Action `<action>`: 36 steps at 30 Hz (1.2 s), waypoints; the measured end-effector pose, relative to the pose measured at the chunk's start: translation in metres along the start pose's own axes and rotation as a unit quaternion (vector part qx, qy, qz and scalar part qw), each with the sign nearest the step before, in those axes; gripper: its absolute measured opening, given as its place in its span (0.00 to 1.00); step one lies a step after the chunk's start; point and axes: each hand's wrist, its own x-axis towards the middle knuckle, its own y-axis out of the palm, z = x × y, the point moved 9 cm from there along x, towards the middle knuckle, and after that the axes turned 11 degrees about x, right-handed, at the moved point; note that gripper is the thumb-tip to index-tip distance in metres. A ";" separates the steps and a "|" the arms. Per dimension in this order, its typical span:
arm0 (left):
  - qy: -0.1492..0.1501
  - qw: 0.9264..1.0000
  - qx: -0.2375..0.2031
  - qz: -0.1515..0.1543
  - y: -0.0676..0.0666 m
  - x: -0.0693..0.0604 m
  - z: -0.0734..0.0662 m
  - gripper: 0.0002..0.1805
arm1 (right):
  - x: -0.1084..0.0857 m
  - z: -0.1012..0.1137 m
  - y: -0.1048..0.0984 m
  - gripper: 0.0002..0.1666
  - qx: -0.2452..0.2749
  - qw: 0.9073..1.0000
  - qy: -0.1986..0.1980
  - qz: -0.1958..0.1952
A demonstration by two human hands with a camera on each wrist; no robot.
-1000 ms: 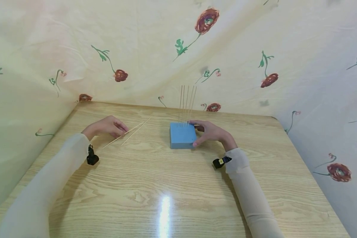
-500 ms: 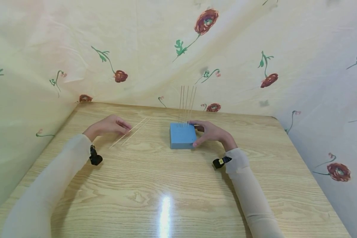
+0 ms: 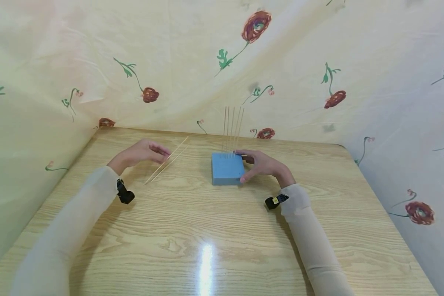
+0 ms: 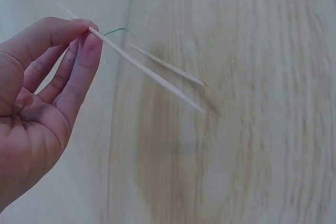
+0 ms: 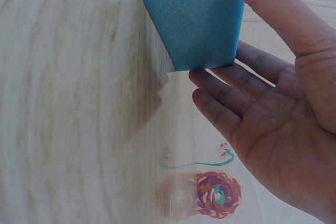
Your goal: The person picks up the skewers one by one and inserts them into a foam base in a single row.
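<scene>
In the head view my left hand (image 3: 144, 152) pinches a thin wooden skewer (image 3: 177, 148) between thumb and fingertips. The skewer slants, its far end pointing back and right. Beside it, a second skewer (image 3: 173, 159) lies on the table. The left wrist view shows the held skewer (image 4: 147, 71) above the loose skewer (image 4: 168, 65), with a gap between them. My right hand (image 3: 262, 164) grips the right side of a blue foam block (image 3: 227, 168), thumb at the front corner and fingers at the back. Several upright skewers (image 3: 232, 127) stand along the block's back edge.
A wood-grain table (image 3: 177, 230) lies under everything, with a bright light reflection near its front. Flower-patterned cloth (image 3: 192, 53) hangs behind and at both sides. A small black camera (image 3: 126, 195) is strapped to the left wrist, another camera (image 3: 275, 201) to the right.
My left hand has moved right and slightly back, carrying the pinched skewer, which now slants more steeply in the head view. My right hand and the foam block have stayed put.
</scene>
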 end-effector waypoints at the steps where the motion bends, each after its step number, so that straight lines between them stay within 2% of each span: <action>1: 0.001 1.000 -0.006 -0.004 -0.001 0.001 -0.002 0.23 | 0.000 0.000 0.000 0.64 0.001 1.000 0.000 0.000; 12: 0.032 0.997 -0.065 -0.030 -0.004 0.007 -0.020 0.25 | -0.002 0.001 0.000 0.64 -0.002 1.000 -0.002 -0.001; 17: 0.044 0.994 -0.087 -0.049 -0.007 0.009 -0.027 0.19 | -0.003 0.001 0.001 0.64 -0.001 1.000 -0.002 -0.001; 25: 0.073 0.990 -0.107 -0.063 -0.007 0.011 -0.040 0.11 | -0.003 0.001 0.002 0.64 -0.002 1.000 -0.007 0.001; 36: 0.093 0.976 -0.174 -0.087 0.002 0.023 -0.058 0.10 | -0.003 0.002 0.003 0.63 0.004 1.000 -0.013 0.003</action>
